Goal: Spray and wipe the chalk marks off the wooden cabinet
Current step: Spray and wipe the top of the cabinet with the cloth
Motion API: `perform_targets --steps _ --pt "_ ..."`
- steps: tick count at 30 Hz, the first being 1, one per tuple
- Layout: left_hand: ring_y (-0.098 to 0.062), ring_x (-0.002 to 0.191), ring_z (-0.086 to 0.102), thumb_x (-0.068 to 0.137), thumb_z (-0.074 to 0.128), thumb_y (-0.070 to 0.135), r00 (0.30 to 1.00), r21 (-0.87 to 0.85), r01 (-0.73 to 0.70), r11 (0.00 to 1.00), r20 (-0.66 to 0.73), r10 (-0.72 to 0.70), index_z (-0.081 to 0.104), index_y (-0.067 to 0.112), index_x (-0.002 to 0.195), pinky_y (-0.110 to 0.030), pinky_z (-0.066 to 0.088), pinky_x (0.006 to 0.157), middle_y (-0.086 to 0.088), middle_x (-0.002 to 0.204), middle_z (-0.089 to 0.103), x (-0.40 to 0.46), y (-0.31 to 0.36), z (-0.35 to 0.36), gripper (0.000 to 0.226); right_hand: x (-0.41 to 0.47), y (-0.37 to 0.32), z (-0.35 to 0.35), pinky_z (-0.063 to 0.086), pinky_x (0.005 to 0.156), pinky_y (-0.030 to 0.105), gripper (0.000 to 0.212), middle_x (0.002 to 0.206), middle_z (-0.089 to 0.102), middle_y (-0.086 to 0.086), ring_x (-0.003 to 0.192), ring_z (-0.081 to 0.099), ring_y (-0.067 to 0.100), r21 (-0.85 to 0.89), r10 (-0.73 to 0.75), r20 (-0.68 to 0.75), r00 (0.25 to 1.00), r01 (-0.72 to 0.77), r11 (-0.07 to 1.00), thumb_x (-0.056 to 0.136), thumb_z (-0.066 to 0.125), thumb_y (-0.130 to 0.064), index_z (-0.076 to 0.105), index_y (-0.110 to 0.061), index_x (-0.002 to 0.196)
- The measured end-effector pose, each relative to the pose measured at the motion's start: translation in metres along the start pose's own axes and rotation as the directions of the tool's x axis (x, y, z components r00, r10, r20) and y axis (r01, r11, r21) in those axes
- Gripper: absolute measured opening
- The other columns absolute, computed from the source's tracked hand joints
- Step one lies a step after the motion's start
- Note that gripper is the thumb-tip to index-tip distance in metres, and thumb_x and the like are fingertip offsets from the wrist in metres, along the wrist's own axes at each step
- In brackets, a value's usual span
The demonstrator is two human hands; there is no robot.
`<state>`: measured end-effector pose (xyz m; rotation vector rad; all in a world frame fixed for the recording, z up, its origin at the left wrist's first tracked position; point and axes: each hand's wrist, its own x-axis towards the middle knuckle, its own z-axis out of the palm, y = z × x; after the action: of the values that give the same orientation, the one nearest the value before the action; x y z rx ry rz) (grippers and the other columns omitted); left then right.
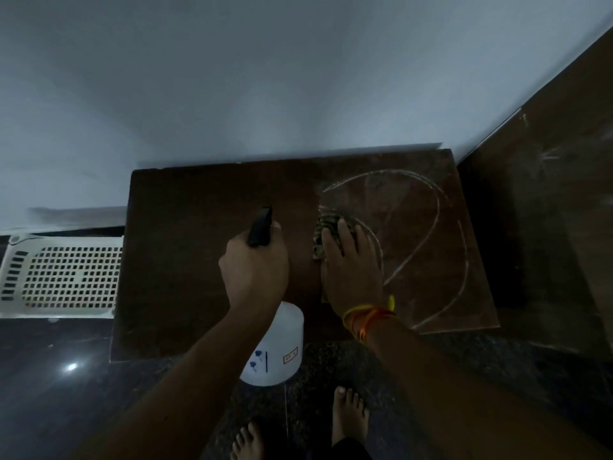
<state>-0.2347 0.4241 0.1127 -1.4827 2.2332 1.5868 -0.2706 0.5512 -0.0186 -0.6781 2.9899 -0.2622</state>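
Wiping is the step in hand, I judge, and to do it well the cloth (326, 232) should go in firm, overlapping strokes from the clean left part of the cabinet top toward the right, so the chalk is lifted and not smeared back. A fresh spray on the dry lines first would help, and the cloth should be turned when it gets white.

Of the two hands, the right hand (351, 270) lies flat with straight fingers on the patterned cloth and presses it to the wooden cabinet (185, 260), near the middle of its top. The left hand (255, 267) has its fingers curled round the black head of the white spray bottle (275, 346), which hangs over the front edge of the cabinet.

The chalk marks (434, 227) are pale curved lines, like big arcs, on the right half of the dark brown top. The left half looks free of chalk.
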Motion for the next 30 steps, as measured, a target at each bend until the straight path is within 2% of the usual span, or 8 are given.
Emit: perform_targets --steps 6,8,11,14,17,21,27,30 --pt "-0.02 0.07 0.064 0.097 0.054 0.034 1.0 0.002 -0.013 1.0 0.016 0.013 0.045 0.031 0.071 -0.041 0.057 0.072 -0.002 0.074 0.06 0.007 0.004 0.0 0.028 0.07 0.002 -0.006 0.017 0.114 0.051 0.059 0.154 0.025 0.015 0.14 0.021 0.042 0.035 0.025 0.044 0.999 -0.026 0.999 0.091 0.052 -0.025 0.033 -0.016 0.145" --pt "-0.022 0.07 0.065 0.096 0.055 0.034 1.0 0.0 -0.011 1.0 0.008 0.011 0.046 0.03 0.071 -0.042 0.057 0.073 -0.004 0.073 0.061 0.01 0.006 0.0 0.028 0.067 0.001 -0.005 0.02 0.114 0.051 0.056 0.153 0.027 0.016 0.139 0.024 0.042 0.026 0.029 0.024 0.999 -0.03 0.999 0.091 0.051 -0.026 0.034 -0.015 0.144" --pt "-0.026 0.071 0.067 0.096 0.055 0.035 1.0 0.002 0.004 1.0 -0.001 -0.004 0.046 0.029 0.07 -0.044 0.058 0.073 -0.005 0.071 0.061 0.015 0.01 0.001 0.028 0.05 -0.003 -0.003 0.033 0.108 0.053 0.055 0.145 0.041 0.018 0.131 0.039 0.043 0.034 0.032 -0.026 0.999 -0.031 0.999 0.085 0.061 -0.024 0.046 -0.013 0.136" --pt "-0.022 0.066 0.064 0.097 0.054 0.036 1.0 0.019 0.007 1.0 0.0 -0.007 0.048 0.027 0.07 -0.041 0.057 0.07 -0.004 0.07 0.061 0.02 0.014 0.003 0.029 0.052 -0.002 0.001 0.039 0.104 0.054 0.054 0.139 0.047 0.019 0.125 0.045 0.043 0.037 0.02 -0.04 0.999 -0.019 0.999 0.081 0.065 -0.024 0.052 -0.013 0.131" --pt "-0.02 0.063 0.062 0.097 0.054 0.036 1.0 0.014 0.005 1.0 0.005 -0.005 0.05 0.026 0.072 -0.039 0.056 0.067 -0.005 0.071 0.061 0.025 0.015 0.004 0.028 0.084 0.0 0.001 0.035 0.106 0.055 0.054 0.142 0.044 0.019 0.127 0.042 0.044 0.035 0.01 -0.038 0.999 -0.008 0.999 0.082 0.062 -0.025 0.05 -0.013 0.133" --pt "-0.018 0.061 0.06 0.096 0.055 0.035 1.0 0.016 0.0 1.0 0.016 0.0 0.048 0.027 0.071 -0.034 0.052 0.061 -0.004 0.07 0.06 0.027 0.014 0.006 0.027 0.128 -0.003 -0.005 0.019 0.113 0.055 0.065 0.15 0.031 0.018 0.135 0.027 0.046 0.098 0.041 0.031 0.999 -0.044 0.994 0.081 0.064 -0.023 0.04 -0.012 0.141" --pt "-0.014 0.059 0.058 0.097 0.055 0.034 1.0 0.048 -0.017 0.999 0.022 0.016 0.048 0.028 0.071 -0.028 0.048 0.055 -0.001 0.068 0.059 0.028 0.019 0.01 0.027 0.131 0.013 -0.004 0.031 0.108 0.056 0.051 0.144 0.041 0.021 0.129 0.038 0.047 0.095 -0.012 0.014 1.0 0.011 0.995 0.085 0.048 -0.025 0.049 -0.012 0.134" --pt "-0.013 0.06 0.059 0.097 0.055 0.034 1.0 0.029 -0.002 1.0 0.018 0.002 0.047 0.029 0.072 -0.026 0.048 0.054 0.0 0.07 0.059 0.028 0.025 0.01 0.027 0.139 0.044 -0.011 0.024 0.112 0.052 0.052 0.151 0.031 0.016 0.135 0.028 0.043 0.042 0.059 0.033 0.998 -0.061 0.997 0.09 0.046 -0.026 0.04 -0.016 0.141"
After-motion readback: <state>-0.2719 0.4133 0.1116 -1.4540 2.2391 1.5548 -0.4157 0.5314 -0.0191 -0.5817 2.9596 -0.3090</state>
